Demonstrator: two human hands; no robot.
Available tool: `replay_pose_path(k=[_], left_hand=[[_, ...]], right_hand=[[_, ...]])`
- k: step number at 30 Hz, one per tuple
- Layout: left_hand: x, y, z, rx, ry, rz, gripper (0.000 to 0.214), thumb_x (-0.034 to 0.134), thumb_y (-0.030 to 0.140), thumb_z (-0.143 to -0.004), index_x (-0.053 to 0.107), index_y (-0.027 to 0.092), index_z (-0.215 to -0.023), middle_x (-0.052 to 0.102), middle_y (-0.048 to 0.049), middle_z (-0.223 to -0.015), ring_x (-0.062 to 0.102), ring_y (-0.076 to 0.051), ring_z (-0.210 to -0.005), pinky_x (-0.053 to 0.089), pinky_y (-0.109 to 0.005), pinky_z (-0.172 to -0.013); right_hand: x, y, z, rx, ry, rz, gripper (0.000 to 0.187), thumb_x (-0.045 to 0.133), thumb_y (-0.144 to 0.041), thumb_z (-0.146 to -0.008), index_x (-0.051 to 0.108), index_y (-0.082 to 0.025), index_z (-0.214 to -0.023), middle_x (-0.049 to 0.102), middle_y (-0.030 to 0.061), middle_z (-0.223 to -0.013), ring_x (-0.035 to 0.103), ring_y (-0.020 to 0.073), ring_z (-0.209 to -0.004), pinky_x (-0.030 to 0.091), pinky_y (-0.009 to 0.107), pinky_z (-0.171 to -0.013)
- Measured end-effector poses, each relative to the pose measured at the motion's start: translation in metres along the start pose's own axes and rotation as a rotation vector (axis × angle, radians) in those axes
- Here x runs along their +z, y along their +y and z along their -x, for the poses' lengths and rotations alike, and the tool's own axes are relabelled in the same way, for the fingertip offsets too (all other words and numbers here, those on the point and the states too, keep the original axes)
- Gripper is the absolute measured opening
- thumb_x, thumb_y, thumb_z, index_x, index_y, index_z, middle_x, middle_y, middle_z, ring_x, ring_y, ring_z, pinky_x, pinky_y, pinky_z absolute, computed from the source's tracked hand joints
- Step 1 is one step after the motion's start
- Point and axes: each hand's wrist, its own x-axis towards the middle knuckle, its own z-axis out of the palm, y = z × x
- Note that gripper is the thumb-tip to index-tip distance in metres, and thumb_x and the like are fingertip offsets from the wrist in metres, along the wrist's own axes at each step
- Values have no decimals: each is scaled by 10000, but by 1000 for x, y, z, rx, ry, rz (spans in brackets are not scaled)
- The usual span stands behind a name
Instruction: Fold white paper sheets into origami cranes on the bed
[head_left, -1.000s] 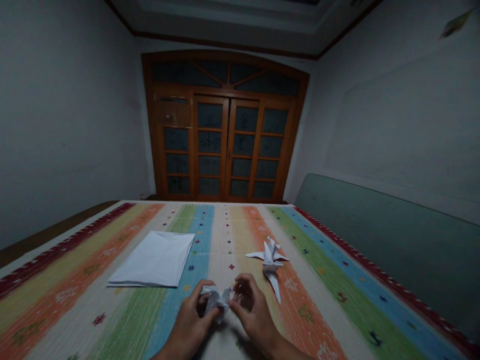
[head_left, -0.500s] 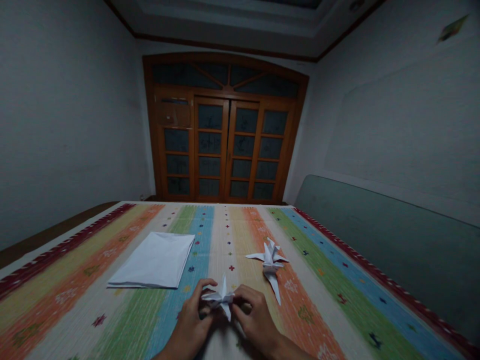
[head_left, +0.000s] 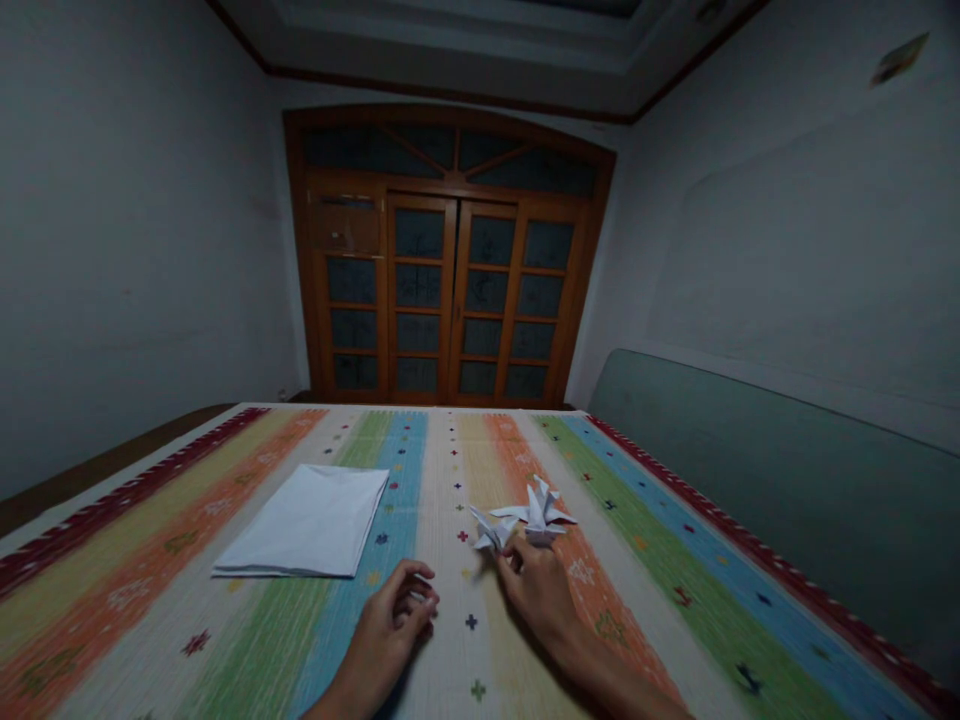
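Presently, your right hand (head_left: 538,578) has its fingers clamped on the small folded paper (head_left: 490,534), just left of the larger paper figure (head_left: 541,509) on the striped surface (head_left: 255,640); your left hand (head_left: 391,615) is loosely curled, thumb and forefinger apart.

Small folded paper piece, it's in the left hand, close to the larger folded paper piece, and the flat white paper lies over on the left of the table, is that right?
Not quite: the head view shows the small folded paper piece in the right hand, close to the larger folded paper piece. The flat white paper does lie on the left.
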Motion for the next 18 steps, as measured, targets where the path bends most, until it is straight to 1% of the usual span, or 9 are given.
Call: replay_pose_path(k=[3,5,8,11,16,18], left_hand=[[0,1,0,15,-22,-29,281,700,459,-834,618,206,-925,662,2,-751,633,-179,-597,495,-285,-578],[0,2,0,16,-40,-39,278,695,465,-838,621,202,-888,651,7,-707,628,-185,-600,489,-288,-585],[-1,3,0,11,-63,-43,285,678,477,-853,625,197,-856,662,-5,-705,631,-195,-624,491,-297,-606],[-1,3,1,15,-74,-42,294,670,486,-864,631,195,-849,669,-12,-705,634,-199,-637,495,-299,-616],[0,4,2,28,-73,-56,321,660,519,-863,623,200,-844,683,-21,-718,648,-199,-632,507,-289,-603],[-2,8,-1,48,-65,-162,319,599,519,-885,615,201,-857,692,-31,-739,667,-201,-626,519,-285,-590]], right_hand=[[0,6,-1,19,15,104,146,642,-188,-942,771,-150,-887,791,110,-748,744,256,-669,425,272,-600],[0,8,-1,24,21,157,182,636,-236,-970,773,-151,-888,796,117,-752,750,255,-661,412,272,-580],[1,10,-1,24,32,218,215,628,-260,-992,773,-158,-869,808,114,-774,763,248,-678,403,266,-574],[2,12,-2,17,50,262,200,635,-247,-991,777,-166,-876,817,102,-792,770,236,-680,389,261,-566],[3,15,-2,-10,93,308,280,628,-287,-1002,769,-174,-788,799,88,-701,745,210,-594,335,263,-527],[4,16,-1,-28,116,323,293,642,-289,-986,765,-174,-746,786,93,-659,725,202,-553,305,268,-511]])
